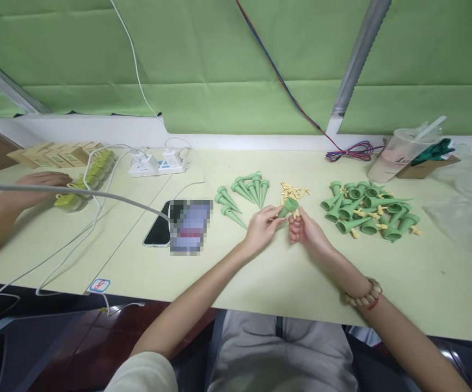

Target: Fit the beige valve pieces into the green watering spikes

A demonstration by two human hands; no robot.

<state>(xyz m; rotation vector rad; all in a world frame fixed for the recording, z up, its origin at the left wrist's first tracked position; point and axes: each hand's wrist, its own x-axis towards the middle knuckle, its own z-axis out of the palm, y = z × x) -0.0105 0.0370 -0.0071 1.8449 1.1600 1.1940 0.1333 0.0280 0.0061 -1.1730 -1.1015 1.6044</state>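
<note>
My left hand is closed around a green plastic watering spike, its wide open end tilted up toward the right. My right hand pinches a small yellow plastic piece against the spike just below its rim; whether the piece is seated in it I cannot tell. Behind both hands lies a small heap of yellow pieces. Several green spikes are laid out to the left of it, points toward me. On the right is a larger pile of green spikes, with yellow pieces among them.
Left of my arms are phones, one blurred out, and a power strip with white cables. Another person's hand touches a row of yellow-green items near small boxes. A plastic cup and clear bags stand right.
</note>
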